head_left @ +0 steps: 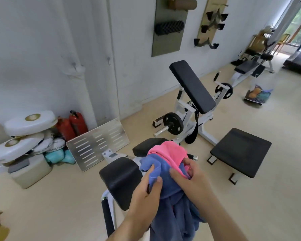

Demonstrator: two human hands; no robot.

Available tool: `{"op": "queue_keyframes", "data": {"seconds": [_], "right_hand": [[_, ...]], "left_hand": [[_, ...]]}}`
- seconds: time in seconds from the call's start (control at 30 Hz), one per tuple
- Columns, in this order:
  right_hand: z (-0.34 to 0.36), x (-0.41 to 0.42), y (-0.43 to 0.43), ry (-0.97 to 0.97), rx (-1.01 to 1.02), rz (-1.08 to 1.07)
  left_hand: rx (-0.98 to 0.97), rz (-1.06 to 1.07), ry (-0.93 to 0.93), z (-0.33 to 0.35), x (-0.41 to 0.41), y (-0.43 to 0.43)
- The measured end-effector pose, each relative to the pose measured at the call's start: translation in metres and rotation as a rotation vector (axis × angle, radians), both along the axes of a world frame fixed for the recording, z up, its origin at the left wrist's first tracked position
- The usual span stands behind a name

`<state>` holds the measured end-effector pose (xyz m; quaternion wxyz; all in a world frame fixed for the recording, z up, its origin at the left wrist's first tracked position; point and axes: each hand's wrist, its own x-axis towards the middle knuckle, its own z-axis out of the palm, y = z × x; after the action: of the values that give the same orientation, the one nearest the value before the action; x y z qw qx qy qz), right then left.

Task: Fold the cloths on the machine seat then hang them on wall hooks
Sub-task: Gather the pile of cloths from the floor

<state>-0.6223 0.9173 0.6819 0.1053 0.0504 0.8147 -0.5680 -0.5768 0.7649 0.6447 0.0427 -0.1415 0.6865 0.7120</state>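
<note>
Beige floor (pixel 59 197) lies below my hands, and the white wall (pixel 42 49) ahead carries hooks (pixel 74 64), up and to my left. A black pad (pixel 120 178) sits just left of my hands. They are close together, both gripping the bundle: my left hand (pixel 146 190) pinches the blue cloth (pixel 174 214), and my right hand (pixel 189 180) curls into the pink cloth (pixel 169 152) draped over it.

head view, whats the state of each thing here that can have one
blue cloth, unfolded, bunched, lower part hanging down
pink cloth, unfolded, crumpled on top of the blue cloth
left hand, pinches the blue cloth
right hand, grips the pink cloth
wall hooks, bare, nothing hung
weight plate, loaded on its bar
</note>
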Motion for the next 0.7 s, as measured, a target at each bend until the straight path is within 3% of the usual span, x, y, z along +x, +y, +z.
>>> {"op": "queue_keyframes", "data": {"seconds": [0.4,0.7], "right_hand": [[-0.032,-0.216,-0.062,-0.043,0.106,0.184],[-0.096,-0.365,-0.071,-0.15,0.238,0.44]], "left_hand": [[0.361,0.269,-0.069,-0.048,-0.188,-0.044],[0.307,0.516,-0.244,-0.102,-0.296,-0.023]]}}
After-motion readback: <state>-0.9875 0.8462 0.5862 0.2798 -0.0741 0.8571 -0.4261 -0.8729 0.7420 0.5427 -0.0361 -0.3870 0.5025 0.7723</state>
